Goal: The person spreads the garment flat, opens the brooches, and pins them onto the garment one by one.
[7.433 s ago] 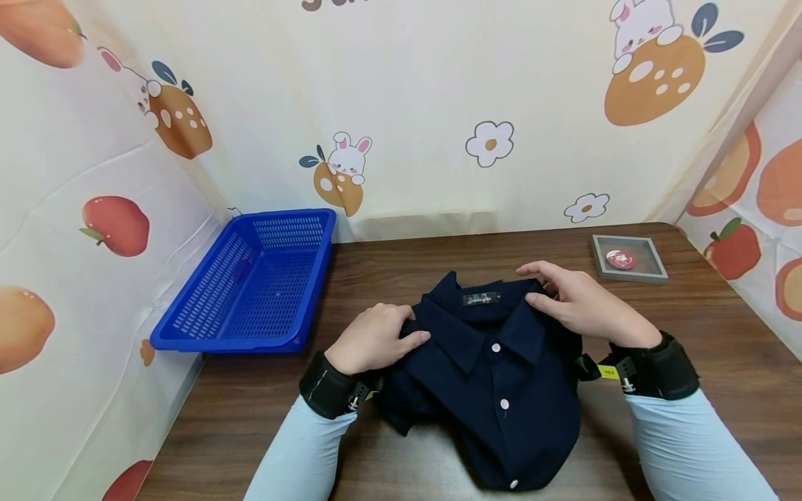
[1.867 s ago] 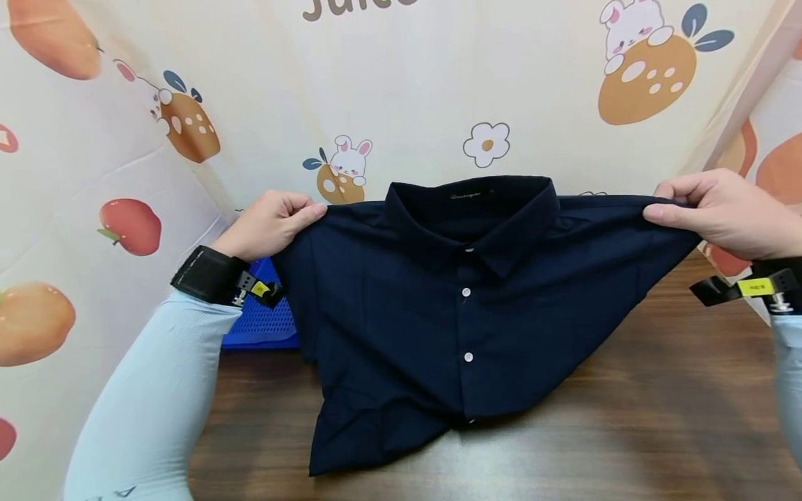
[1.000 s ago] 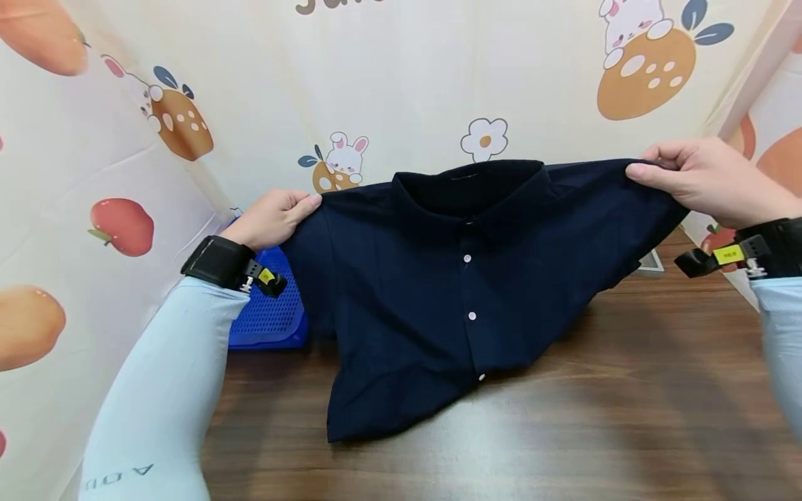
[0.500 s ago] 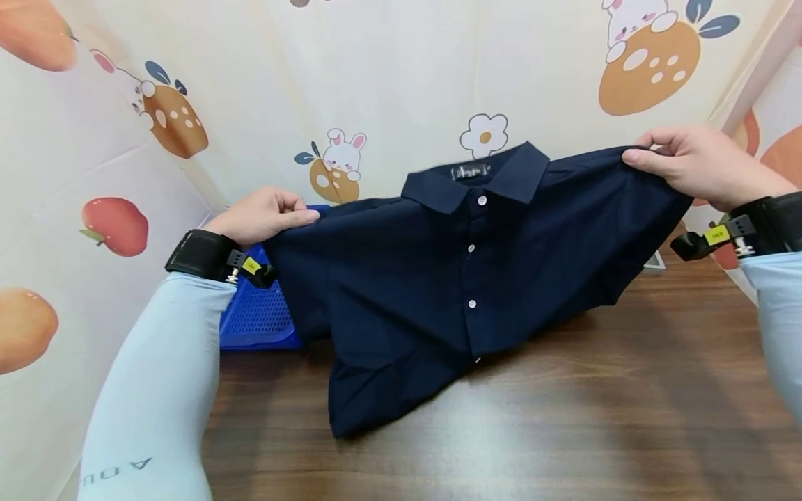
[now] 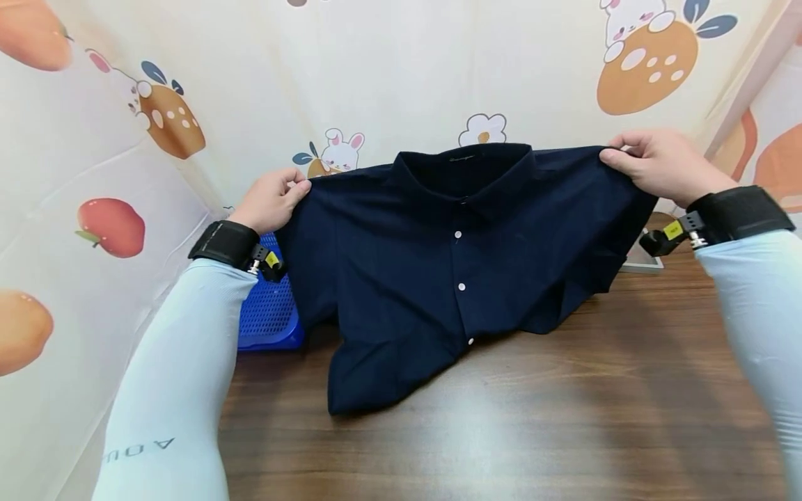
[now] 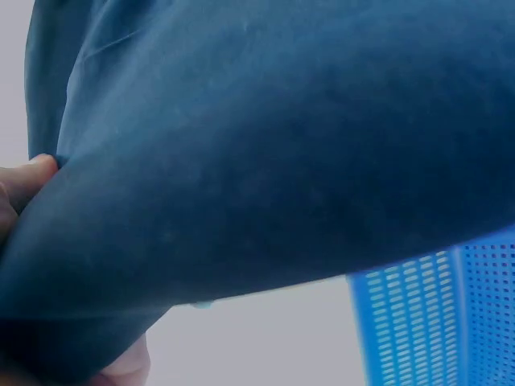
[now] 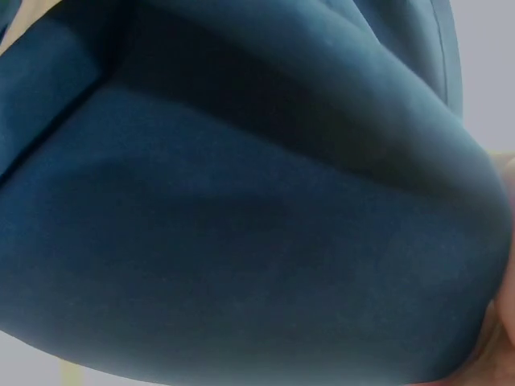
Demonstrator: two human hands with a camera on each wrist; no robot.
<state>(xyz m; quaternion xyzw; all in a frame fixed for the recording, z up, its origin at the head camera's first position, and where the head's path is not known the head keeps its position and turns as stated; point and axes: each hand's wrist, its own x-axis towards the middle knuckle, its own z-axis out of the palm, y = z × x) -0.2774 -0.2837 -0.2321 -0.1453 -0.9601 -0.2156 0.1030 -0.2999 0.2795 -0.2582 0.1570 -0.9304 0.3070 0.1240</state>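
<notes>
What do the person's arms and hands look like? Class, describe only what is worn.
The left sleeve and right sleeve are light blue and close-fitting; the left one bears dark lettering. Each wrist has a wide black strap carrying a small black device with a yellow label. The left hand and right hand are ungloved.

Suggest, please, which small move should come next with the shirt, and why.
Probably lower the navy button-up shirt onto the wooden table, since the left hand and right hand pinch it near the shoulders, holding its upper part raised and spread wide.
</notes>
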